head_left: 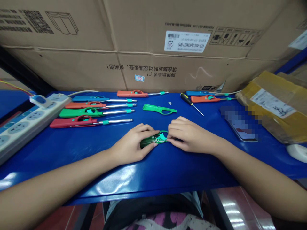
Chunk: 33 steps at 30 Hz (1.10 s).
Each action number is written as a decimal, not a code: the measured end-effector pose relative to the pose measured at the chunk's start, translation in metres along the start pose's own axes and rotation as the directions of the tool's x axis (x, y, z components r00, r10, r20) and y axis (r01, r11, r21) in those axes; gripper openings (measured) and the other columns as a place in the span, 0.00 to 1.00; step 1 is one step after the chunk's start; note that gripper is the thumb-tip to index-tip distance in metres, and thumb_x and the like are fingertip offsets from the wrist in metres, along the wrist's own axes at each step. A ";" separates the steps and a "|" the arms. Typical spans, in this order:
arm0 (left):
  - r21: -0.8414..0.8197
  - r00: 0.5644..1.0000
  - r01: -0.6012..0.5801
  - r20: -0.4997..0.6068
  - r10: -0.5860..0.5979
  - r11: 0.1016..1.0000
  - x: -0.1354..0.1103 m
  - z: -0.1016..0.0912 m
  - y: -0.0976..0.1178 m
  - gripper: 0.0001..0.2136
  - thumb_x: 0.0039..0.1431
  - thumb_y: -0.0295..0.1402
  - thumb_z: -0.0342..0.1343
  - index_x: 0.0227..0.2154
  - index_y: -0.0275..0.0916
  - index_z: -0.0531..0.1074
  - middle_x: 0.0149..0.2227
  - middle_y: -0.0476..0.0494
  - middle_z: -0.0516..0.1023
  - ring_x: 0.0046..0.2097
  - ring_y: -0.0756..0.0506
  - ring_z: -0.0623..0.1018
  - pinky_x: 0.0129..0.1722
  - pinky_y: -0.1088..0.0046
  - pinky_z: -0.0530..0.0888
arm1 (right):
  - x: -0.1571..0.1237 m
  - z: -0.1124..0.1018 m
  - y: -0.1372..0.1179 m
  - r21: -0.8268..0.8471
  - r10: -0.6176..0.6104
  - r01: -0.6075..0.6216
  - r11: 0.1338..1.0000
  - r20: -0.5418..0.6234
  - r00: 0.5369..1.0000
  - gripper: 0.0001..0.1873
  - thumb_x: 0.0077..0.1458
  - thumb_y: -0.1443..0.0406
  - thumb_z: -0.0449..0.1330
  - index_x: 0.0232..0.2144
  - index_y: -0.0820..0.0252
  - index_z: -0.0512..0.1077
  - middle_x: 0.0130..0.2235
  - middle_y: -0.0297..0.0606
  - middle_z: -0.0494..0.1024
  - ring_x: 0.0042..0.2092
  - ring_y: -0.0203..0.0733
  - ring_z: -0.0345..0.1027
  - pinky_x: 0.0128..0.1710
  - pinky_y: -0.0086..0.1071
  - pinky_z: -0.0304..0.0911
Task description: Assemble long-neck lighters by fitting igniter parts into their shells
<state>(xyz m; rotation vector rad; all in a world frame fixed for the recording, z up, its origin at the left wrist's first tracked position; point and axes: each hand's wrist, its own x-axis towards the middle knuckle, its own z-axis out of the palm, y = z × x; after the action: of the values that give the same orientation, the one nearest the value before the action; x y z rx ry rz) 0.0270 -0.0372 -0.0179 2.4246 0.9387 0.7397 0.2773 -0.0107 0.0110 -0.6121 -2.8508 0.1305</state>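
Far left there's a white power strip hanging around the table edge, then a neat row of four long-nose lighters: blue, orange, green, red, metal tubes pointing right

The left hand is curled over the left end of the green lighter body, fingers closed round it and pinning it flat on the blue table, near the front edge, dead centre. The casing looks opened up, with thin wire and a teal trigger bit showing. The right hand has its fingertips bunched on the trigger end, the rest of the hand loosely bent.

My guess is it's light, stiff plastic, a bit slick on that glossy top, and the exposed innards look fiddly and easy to knock out, so the solid outer ends are the place to hold, not the middle

Behind the hands lies the loose green shell half, further back another orange lighter. To the right: a screwdriver, two more lighters, a phone, a yellow parcel. A big cardboard box walls off the back, so free room is mostly the strip along the front and between hands and row
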 end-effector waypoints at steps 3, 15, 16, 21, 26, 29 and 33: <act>0.001 1.000 -0.003 0.000 0.003 1.000 0.000 0.000 -0.001 0.16 0.65 0.32 0.56 0.55 0.36 0.74 0.46 0.39 0.76 0.47 0.43 0.76 0.51 0.61 0.75 | 0.000 0.001 0.000 -0.038 -0.024 0.023 0.999 -0.009 1.000 0.12 0.67 0.67 0.52 0.33 0.62 0.73 0.32 0.38 0.74 0.36 0.40 0.63 0.44 0.36 0.55; 0.098 0.997 -0.043 0.067 0.037 0.994 -0.001 -0.003 0.002 0.12 0.67 0.30 0.51 0.52 0.40 0.70 0.48 0.40 0.75 0.49 0.41 0.74 0.52 0.60 0.72 | 0.000 -0.001 0.003 -0.032 0.000 -0.002 0.999 -0.054 0.999 0.11 0.67 0.67 0.53 0.35 0.61 0.74 0.34 0.39 0.77 0.38 0.41 0.66 0.45 0.37 0.55; 0.115 0.996 -0.055 0.077 0.047 0.992 -0.001 -0.003 0.002 0.12 0.68 0.30 0.50 0.52 0.41 0.70 0.48 0.39 0.75 0.50 0.41 0.74 0.52 0.60 0.72 | 0.000 -0.001 0.003 -0.038 0.002 -0.005 0.999 -0.058 0.998 0.11 0.67 0.67 0.53 0.35 0.61 0.74 0.34 0.40 0.77 0.38 0.41 0.67 0.45 0.37 0.55; 0.161 0.996 -0.080 0.063 0.070 0.984 -0.002 -0.001 0.002 0.13 0.69 0.29 0.50 0.52 0.42 0.73 0.49 0.39 0.74 0.50 0.41 0.73 0.52 0.59 0.71 | 0.000 -0.001 0.003 -0.097 0.008 -0.013 0.995 -0.060 0.998 0.13 0.68 0.66 0.52 0.35 0.62 0.75 0.35 0.40 0.78 0.38 0.42 0.66 0.45 0.37 0.55; 0.177 1.000 -0.029 0.006 0.029 0.984 -0.004 0.004 0.004 0.14 0.69 0.28 0.50 0.52 0.43 0.74 0.53 0.38 0.74 0.52 0.40 0.72 0.53 0.57 0.71 | 0.001 0.001 0.000 -0.128 0.046 -0.057 0.990 -0.082 0.996 0.13 0.67 0.66 0.53 0.33 0.61 0.75 0.34 0.38 0.78 0.37 0.42 0.65 0.44 0.37 0.53; 0.189 1.000 0.016 -0.012 -0.014 0.982 -0.005 0.007 0.007 0.13 0.68 0.28 0.50 0.52 0.42 0.75 0.54 0.38 0.74 0.52 0.39 0.73 0.53 0.55 0.72 | 0.002 0.002 -0.002 -0.156 0.062 -0.076 0.985 -0.091 0.994 0.13 0.67 0.66 0.53 0.32 0.61 0.75 0.33 0.38 0.77 0.37 0.42 0.65 0.43 0.37 0.52; 0.222 0.998 0.036 -0.049 -0.026 0.974 -0.004 0.010 0.008 0.11 0.68 0.30 0.53 0.48 0.42 0.76 0.54 0.39 0.76 0.51 0.39 0.74 0.51 0.55 0.73 | 0.003 0.003 -0.004 -0.157 0.076 -0.092 0.983 -0.106 0.991 0.12 0.66 0.67 0.54 0.32 0.61 0.75 0.33 0.38 0.77 0.37 0.42 0.65 0.43 0.38 0.52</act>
<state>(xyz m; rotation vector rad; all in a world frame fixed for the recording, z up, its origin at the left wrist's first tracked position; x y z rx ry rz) 0.0348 -0.0473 -0.0217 2.5870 1.1298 0.7157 0.2721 -0.0131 0.0093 -0.7492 -2.7576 -0.1167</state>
